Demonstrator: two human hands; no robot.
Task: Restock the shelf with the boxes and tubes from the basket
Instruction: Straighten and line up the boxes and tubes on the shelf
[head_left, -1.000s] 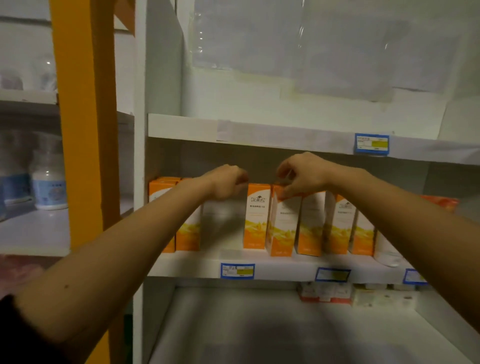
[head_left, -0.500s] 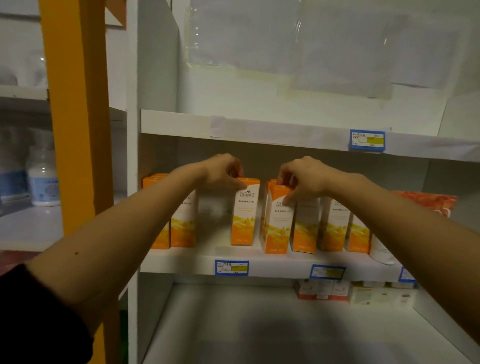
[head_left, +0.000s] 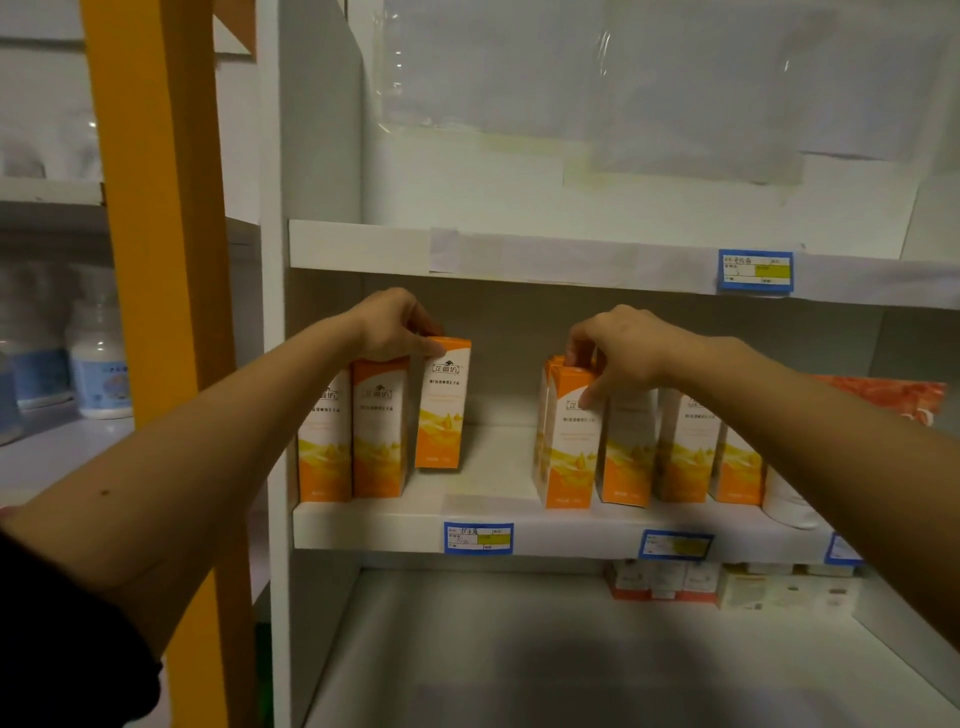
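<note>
Orange box (head_left: 440, 405) now sits further toward the shelf's (head_left: 519, 535) left end, my left hand (head_left: 389, 325) pinching its top; my right hand (head_left: 618, 343) grips another box (head_left: 571, 441).

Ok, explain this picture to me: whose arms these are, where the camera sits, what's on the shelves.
There is no machine here, just a person's two bare arms. The camera is worn on their head, looking forward at a white shelf unit. The left hand grips the top of one orange-and-white carton. The right hand pinches the top of another carton, at the left end of a row standing on the same shelf. Blue price tags line the shelf edges. Smaller boxes sit on the shelf below.
</note>
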